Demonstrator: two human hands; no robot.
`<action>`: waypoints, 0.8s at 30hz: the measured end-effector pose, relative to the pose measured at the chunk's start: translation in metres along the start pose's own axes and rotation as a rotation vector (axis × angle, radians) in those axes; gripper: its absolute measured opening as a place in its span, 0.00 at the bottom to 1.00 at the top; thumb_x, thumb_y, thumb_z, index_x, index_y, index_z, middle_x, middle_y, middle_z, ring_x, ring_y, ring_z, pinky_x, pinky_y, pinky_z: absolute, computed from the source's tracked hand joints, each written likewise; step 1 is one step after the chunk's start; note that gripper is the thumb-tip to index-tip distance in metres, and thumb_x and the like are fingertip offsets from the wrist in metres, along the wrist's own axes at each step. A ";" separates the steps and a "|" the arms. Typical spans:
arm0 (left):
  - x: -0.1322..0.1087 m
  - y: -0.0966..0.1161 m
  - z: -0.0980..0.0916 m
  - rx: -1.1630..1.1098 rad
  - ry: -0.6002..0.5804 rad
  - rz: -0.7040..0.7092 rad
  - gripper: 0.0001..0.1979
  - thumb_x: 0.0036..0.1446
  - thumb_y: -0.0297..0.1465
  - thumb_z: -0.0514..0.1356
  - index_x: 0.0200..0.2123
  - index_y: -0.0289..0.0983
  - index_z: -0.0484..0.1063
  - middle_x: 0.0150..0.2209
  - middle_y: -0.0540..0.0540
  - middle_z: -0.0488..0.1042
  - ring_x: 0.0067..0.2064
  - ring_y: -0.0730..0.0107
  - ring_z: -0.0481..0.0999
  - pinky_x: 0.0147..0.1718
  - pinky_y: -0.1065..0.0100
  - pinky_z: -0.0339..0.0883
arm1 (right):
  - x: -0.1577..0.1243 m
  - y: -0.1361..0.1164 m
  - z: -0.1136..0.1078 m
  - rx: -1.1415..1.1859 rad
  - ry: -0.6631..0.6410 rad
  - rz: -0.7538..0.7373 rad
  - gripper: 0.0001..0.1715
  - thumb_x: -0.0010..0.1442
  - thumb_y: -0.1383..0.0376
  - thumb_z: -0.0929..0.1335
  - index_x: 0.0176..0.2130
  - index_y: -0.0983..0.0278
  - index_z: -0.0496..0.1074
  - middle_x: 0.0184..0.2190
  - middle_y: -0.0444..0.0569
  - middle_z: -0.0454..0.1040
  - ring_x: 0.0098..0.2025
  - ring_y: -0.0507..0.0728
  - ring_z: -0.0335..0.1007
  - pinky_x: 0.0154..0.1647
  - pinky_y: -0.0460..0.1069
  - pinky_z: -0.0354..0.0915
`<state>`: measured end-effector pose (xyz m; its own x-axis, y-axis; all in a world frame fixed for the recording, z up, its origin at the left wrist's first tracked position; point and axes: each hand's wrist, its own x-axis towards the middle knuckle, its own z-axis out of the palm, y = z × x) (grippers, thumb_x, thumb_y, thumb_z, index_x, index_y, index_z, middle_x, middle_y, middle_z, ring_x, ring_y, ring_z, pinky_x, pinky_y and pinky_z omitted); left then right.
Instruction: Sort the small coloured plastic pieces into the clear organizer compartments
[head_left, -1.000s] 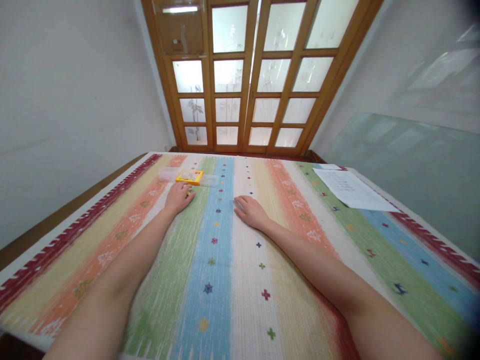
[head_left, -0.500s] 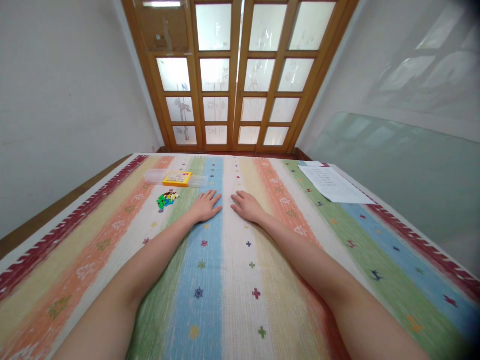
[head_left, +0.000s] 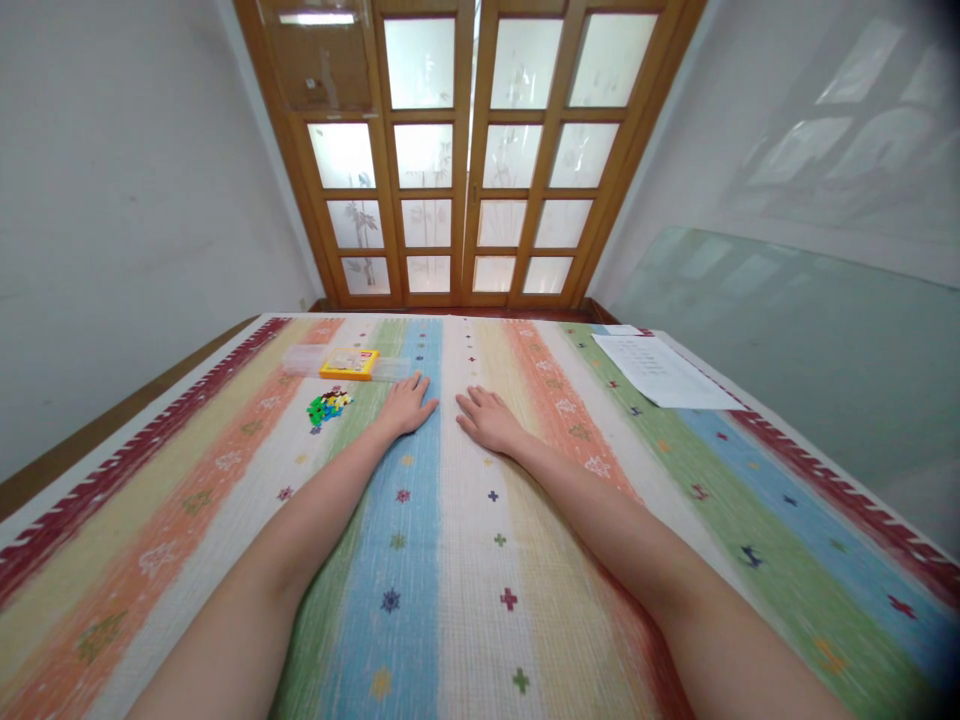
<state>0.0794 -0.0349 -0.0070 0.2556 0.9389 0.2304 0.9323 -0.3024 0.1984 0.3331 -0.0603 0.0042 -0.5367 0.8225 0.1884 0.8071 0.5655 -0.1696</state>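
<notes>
My left hand (head_left: 405,405) is over the blue stripe of the tablecloth, fingers stretched forward and holding nothing. My right hand (head_left: 487,418) lies flat on the pale stripe beside it, fingers extended, also without anything in it. To the left of my left hand is a small pile of colourful building bricks (head_left: 328,406), mostly green, blue and yellow. Just behind the pile lies a clear plastic box (head_left: 304,359) with a yellow-bordered sleeve (head_left: 349,364) around its middle. The right end of the box reaches close to my left fingertips.
A striped tablecloth (head_left: 480,560) covers the table. Printed paper sheets (head_left: 660,370) lie at the far right. A glass panel (head_left: 787,350) leans against the right wall. Wooden doors with glass panes (head_left: 465,160) stand beyond the far edge.
My left hand has lifted or shifted slightly forward, its fingers closer to the clear box. My right hand stays in place. The view has tilted slightly.
</notes>
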 end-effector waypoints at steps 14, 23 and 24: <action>0.012 -0.005 0.004 0.008 0.032 -0.095 0.35 0.70 0.49 0.50 0.70 0.32 0.59 0.72 0.28 0.57 0.72 0.45 0.59 0.69 0.50 0.51 | 0.002 -0.006 -0.001 -0.014 0.006 0.016 0.32 0.74 0.52 0.59 0.70 0.61 0.63 0.73 0.62 0.56 0.75 0.69 0.48 0.72 0.67 0.48; 0.000 0.000 -0.002 0.018 0.026 0.004 0.28 0.70 0.46 0.51 0.66 0.38 0.66 0.70 0.35 0.63 0.71 0.49 0.62 0.69 0.49 0.52 | 0.000 -0.007 -0.006 0.001 0.033 0.010 0.29 0.74 0.52 0.60 0.67 0.59 0.66 0.71 0.59 0.61 0.73 0.66 0.53 0.71 0.64 0.51; -0.004 0.000 -0.004 0.013 0.004 0.035 0.29 0.70 0.46 0.51 0.66 0.38 0.66 0.71 0.36 0.63 0.71 0.50 0.61 0.69 0.49 0.52 | 0.000 -0.007 -0.007 0.001 0.042 0.007 0.28 0.74 0.52 0.61 0.66 0.58 0.67 0.70 0.58 0.62 0.72 0.66 0.54 0.71 0.63 0.51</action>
<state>0.0778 -0.0389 -0.0045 0.2874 0.9270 0.2410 0.9260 -0.3332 0.1773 0.3293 -0.0642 0.0119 -0.5205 0.8231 0.2272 0.8106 0.5600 -0.1715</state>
